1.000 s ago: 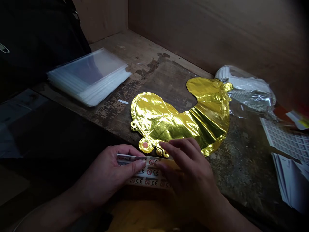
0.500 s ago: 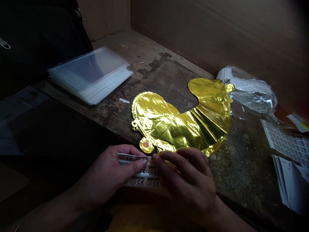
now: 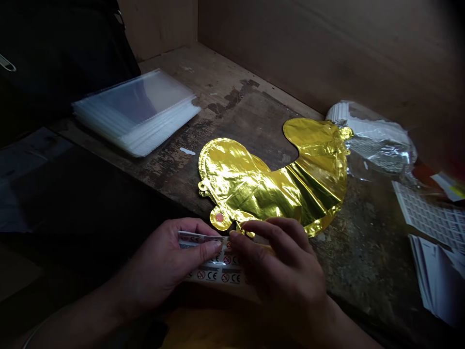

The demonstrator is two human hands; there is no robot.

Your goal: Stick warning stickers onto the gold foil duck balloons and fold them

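Note:
In the head view my left hand point(image 3: 181, 259) grips a sheet of stickers point(image 3: 214, 276), thumb on the front and fingers behind. Red prohibition signs and black CE marks are printed on it in rows. My right hand point(image 3: 283, 261) is curled at the sheet's right part, one fingertip touching its upper edge; whether a single sticker is between these fingers I cannot tell. Just beyond both hands lies a flat, shiny gold foil balloon point(image 3: 254, 189), curved, with small tabs along its edge. A round reddish spot point(image 3: 219, 218) marks the nearest tab.
A stack of clear plastic sleeves point(image 3: 134, 116) lies at the left on the worn wooden table point(image 3: 254, 116). At the right are a clear-wrapped white bundle point(image 3: 374, 135), a printed sheet point(image 3: 428, 213) and folded white papers point(image 3: 436, 276). A black bag point(image 3: 65, 58) stands back left.
My right hand's fingers have shifted slightly up and spread a little from the sheet's edge. My left hand and the sticker sheet have barely moved; the balloon lies as before.

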